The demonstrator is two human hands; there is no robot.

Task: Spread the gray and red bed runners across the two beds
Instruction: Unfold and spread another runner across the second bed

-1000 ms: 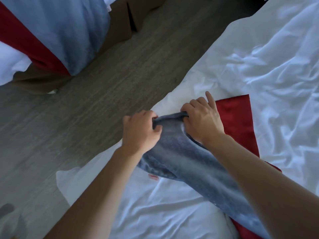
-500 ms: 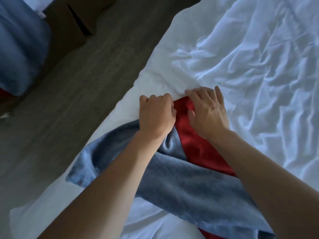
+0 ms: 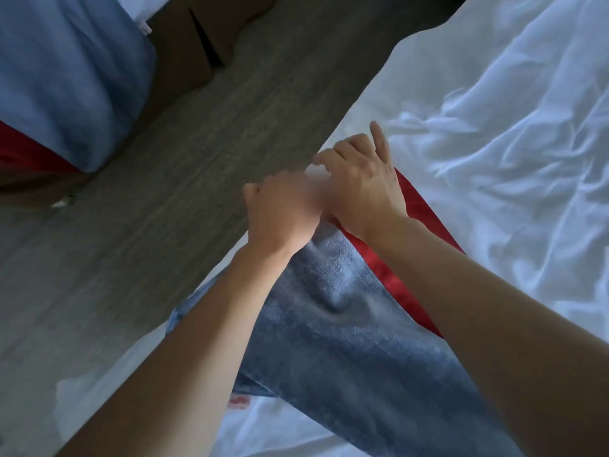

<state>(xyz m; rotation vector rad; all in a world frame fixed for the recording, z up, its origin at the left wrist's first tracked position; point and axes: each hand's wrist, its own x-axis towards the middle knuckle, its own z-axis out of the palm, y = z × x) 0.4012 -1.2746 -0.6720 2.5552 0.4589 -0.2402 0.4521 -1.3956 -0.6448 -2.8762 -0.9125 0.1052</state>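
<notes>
Both hands met at the near edge of the white bed [image 3: 494, 133], right where the sheet dropped toward the floor [image 3: 184, 179]. The left hand [image 3: 283, 209] was curled into a loose fist with its knuckles up, and the end of the gray and red runner [image 3: 336, 324] ran in under it; the fingers themselves were hidden beneath the palm and smeared by blur, so whether they actually held cloth I could not tell. The right hand [image 3: 362, 179] sat just beside it, touching or nearly so, with its fingers bent down onto the runner's end and the little finger sticking straight up. Its fingertips were hidden too, though the hand seemed to pinch the fabric's edge.

From under the hands the runner stretched back toward the person, gray side up, with a red strip showing along the side beneath the right forearm. Its far length was covered by both arms and cut off at the bottom of the view. A small red patch showed on the sheet under the left forearm, too blurred to identify.

Across the floor, beyond the left hand, the second bed [image 3: 19, 179] stood with another runner [image 3: 66, 77] draped over its corner, gray above and red below, only partly in view.
</notes>
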